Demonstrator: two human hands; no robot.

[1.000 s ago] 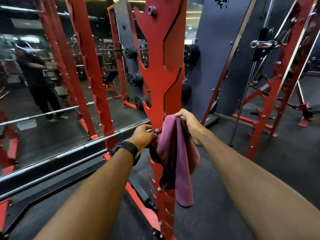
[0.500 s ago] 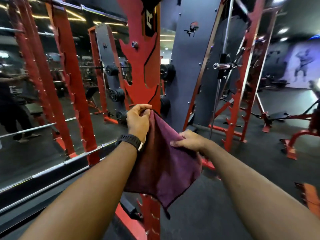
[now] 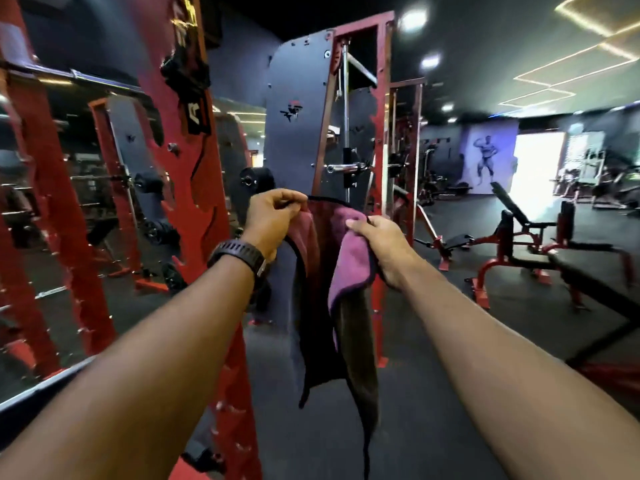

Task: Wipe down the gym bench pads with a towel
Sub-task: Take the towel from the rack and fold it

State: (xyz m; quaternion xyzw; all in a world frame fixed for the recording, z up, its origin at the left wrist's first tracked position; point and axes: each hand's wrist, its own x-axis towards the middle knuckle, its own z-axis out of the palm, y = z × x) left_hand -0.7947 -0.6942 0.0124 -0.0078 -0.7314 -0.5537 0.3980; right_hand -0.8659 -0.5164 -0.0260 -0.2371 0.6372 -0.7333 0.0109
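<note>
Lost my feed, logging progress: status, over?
Report: left hand and right hand pinch towel top edge. Nearest bench pads off right, untouched. Open floor between.

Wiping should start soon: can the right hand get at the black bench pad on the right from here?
Probably not yet. The right hand grips the towel, and the bench pad lies off to the right across open floor, seemingly beyond its reach. Nothing blocks the way; stepping closer should do.

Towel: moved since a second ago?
Yes. The towel came off the red upright and hangs right of it, held by left hand and right hand.
</note>
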